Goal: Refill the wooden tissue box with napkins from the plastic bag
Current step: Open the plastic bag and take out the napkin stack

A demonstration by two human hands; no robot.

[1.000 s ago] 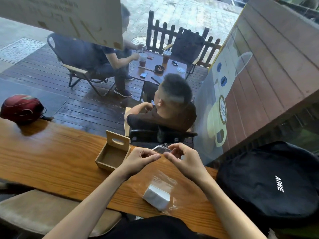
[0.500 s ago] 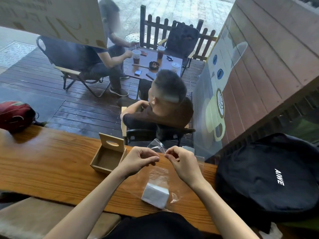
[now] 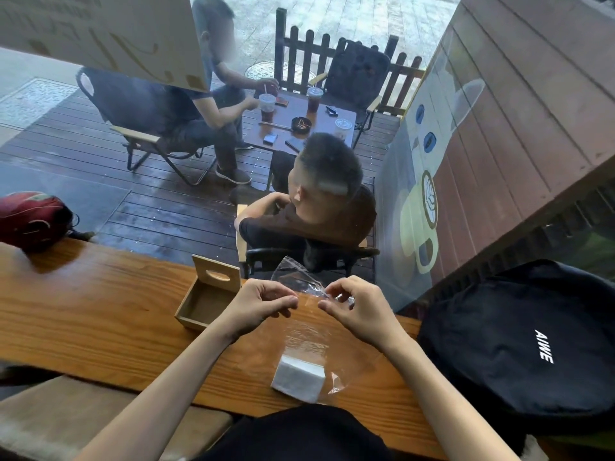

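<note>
A clear plastic bag (image 3: 307, 337) lies on the wooden counter (image 3: 100, 314) with a white stack of napkins (image 3: 298, 377) at its near end. My left hand (image 3: 263, 304) and my right hand (image 3: 356, 307) each pinch the bag's far, open end, holding it up off the counter a small gap apart. The wooden tissue box (image 3: 203, 306) stands just left of my left hand, empty inside, its lid (image 3: 216, 276) with an oval slot tilted upright at the back.
A black backpack (image 3: 519, 337) fills the counter's right side. A red helmet (image 3: 28, 219) rests at the far left. Beyond the glass, people sit on chairs at a small table. A cushioned bench (image 3: 66, 417) runs below the counter's near edge.
My hands have drawn slightly apart at the bag's mouth, and the top flap now stands up between them. The view has shifted a little; the napkins stay in place.
</note>
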